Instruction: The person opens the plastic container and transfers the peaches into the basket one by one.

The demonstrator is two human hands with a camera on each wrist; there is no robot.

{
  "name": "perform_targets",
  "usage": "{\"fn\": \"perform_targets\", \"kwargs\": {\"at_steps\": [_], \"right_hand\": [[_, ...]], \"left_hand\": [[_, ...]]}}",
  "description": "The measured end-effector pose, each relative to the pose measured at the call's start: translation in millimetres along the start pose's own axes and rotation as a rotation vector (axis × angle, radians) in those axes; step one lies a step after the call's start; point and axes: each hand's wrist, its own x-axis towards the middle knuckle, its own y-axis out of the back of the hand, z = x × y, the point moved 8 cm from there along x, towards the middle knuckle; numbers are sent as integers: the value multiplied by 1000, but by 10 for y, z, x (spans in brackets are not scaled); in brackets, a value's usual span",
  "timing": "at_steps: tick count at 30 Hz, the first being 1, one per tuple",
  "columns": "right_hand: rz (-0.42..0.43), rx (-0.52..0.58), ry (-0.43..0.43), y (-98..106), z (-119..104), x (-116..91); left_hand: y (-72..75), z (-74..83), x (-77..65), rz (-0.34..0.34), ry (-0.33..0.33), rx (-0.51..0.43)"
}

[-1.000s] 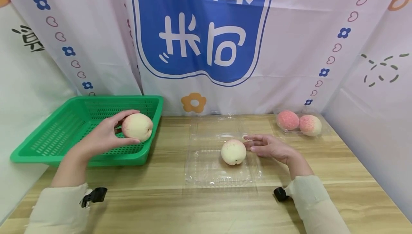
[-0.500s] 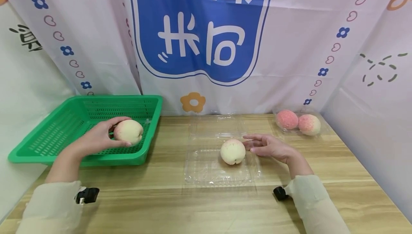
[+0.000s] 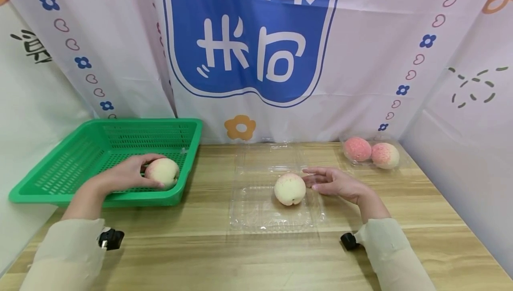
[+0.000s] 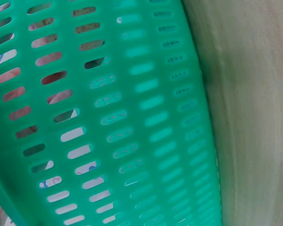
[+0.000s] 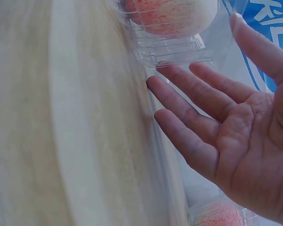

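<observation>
My left hand (image 3: pixel 127 173) grips a pale peach (image 3: pixel 163 173) with a pink blush, low inside the green basket (image 3: pixel 36 191). In the left wrist view the slotted basket wall (image 4: pixel 132 155) hides most of that hand; bits of it and the fruit show through the slots. A second peach (image 3: pixel 290 189) sits in the right part of an unlidded clear plastic container (image 3: pixel 250 215). Beside it, my right hand (image 3: pixel 340 185) holds nothing. The right wrist view has its fingers (image 5: pixel 184 136) spread loosely at the container's edge, below the peach (image 5: pixel 179 16).
Another clear container (image 3: pixel 405 159) with two pinker peaches (image 3: pixel 358 149) stands at the table's back right. A printed cloth (image 3: pixel 352 82) hangs behind the wooden table (image 3: pixel 280 264), and pale cloth walls flank both sides.
My left hand has carried its peach left and down, from above the basket's right side to low inside it. The right hand and the container have stayed in place.
</observation>
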Motion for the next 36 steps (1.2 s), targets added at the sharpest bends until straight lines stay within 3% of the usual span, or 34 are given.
{"fn": "perform_targets", "kwargs": {"at_steps": [14,36], "right_hand": [[-36,20,34,-46,-33,-12],[-39,14,26,-33,-14,-8]], "left_hand": [[-115,-69,99,-106,47,-3],[-212,-171,171,-156,43,-6]]}}
